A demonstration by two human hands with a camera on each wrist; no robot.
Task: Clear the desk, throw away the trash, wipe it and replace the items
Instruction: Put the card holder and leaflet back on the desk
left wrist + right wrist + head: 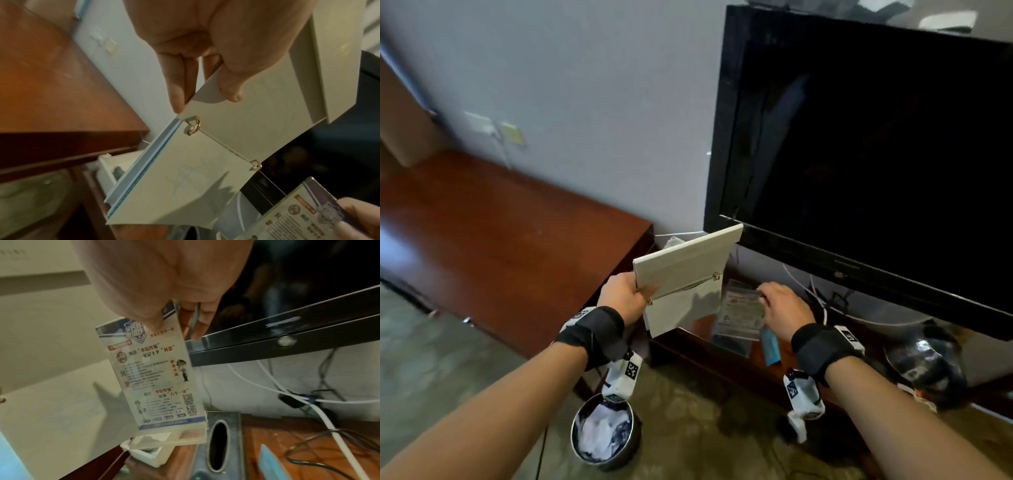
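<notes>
In the head view, the left hand (624, 298) is gripping a white flip book (688, 263) up in the air, beside the TV (876, 154). The right hand (786, 308) is pinching a clear sign stand (741, 313) at the low desk (739, 366). A bin (604, 433) holding white trash is sitting on the floor.

The left wrist view is showing the book's gold rings (194, 125) up close.

The right wrist view is showing the sign's printed words. It is also showing a metal tissue box (221, 451) just beside the sign's base.

Dim, warm room light. The head view bends lines toward its edges and blurs on the left, where a pale sheen lies on the red-brown desk (482, 222); the black television screen (876, 154) carries faint reflections. Both wrist views are soft and grainy, with hard-edged shadows across the white booklet (195, 194).
</notes>
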